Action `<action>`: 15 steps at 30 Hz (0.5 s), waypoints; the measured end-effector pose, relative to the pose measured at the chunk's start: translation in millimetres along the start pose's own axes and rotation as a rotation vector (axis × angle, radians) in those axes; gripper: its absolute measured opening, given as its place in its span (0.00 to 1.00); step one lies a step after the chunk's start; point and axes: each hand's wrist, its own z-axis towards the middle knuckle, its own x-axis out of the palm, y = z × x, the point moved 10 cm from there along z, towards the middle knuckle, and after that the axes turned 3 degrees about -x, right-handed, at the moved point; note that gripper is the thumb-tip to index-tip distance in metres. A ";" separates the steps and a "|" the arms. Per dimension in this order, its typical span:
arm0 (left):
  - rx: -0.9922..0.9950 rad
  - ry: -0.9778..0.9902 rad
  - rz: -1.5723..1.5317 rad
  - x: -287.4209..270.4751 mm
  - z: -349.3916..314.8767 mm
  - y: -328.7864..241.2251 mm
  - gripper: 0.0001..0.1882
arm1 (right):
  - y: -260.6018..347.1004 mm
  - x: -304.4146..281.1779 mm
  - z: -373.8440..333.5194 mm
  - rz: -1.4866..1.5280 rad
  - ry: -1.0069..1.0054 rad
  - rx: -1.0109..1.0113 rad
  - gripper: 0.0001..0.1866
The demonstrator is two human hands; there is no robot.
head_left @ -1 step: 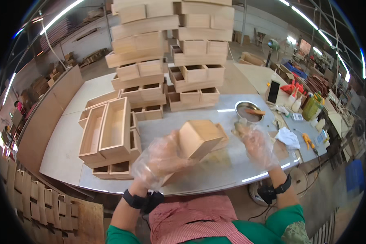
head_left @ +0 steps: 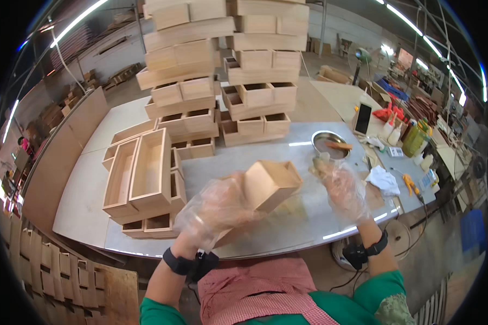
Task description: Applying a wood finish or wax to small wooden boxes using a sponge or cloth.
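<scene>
My left hand point(head_left: 218, 208), in a clear plastic glove, is closed around a pale wooden box point(head_left: 268, 187) and holds it tilted above the table. Its fingers are partly hidden by the box. To the right, my gloved right hand point(head_left: 341, 187) is apart from the box, pinching a small yellowish-brown pad point(head_left: 321, 163) whose exact kind I cannot make out. Just behind that hand stands a round metal bowl point(head_left: 316, 142) containing greyish stuff, with a wooden-handled tool point(head_left: 339, 145) lying across its rim.
Tall stacks of wooden boxes point(head_left: 195, 57) rise at the back, and more open boxes point(head_left: 149, 168) are piled left. At right lie a white cloth point(head_left: 383, 181), an orange-handled tool point(head_left: 411, 185), bottles point(head_left: 394, 135) and a phone point(head_left: 363, 118). A wooden panel point(head_left: 65, 151) borders the left side.
The wooden box has turned slightly in my left hand, so more of its open end shows on the right. My right hand stays near the bowl.
</scene>
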 end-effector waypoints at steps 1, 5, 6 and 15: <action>0.053 0.072 0.133 12.9 7.5 -12.3 0.35 | 1.6 -4.0 0.9 0.009 0.013 0.010 0.13; 0.128 0.208 0.288 64.8 31.8 -33.8 0.33 | -13.1 38.1 -23.8 0.153 0.022 0.171 0.14; 0.157 0.232 0.293 75.0 34.2 -37.5 0.32 | 19.5 65.2 -36.9 -0.435 0.083 -0.172 0.17; 0.210 -0.089 0.260 53.9 -2.9 38.7 0.54 | 45.4 119.8 -56.1 1.167 0.236 0.201 0.15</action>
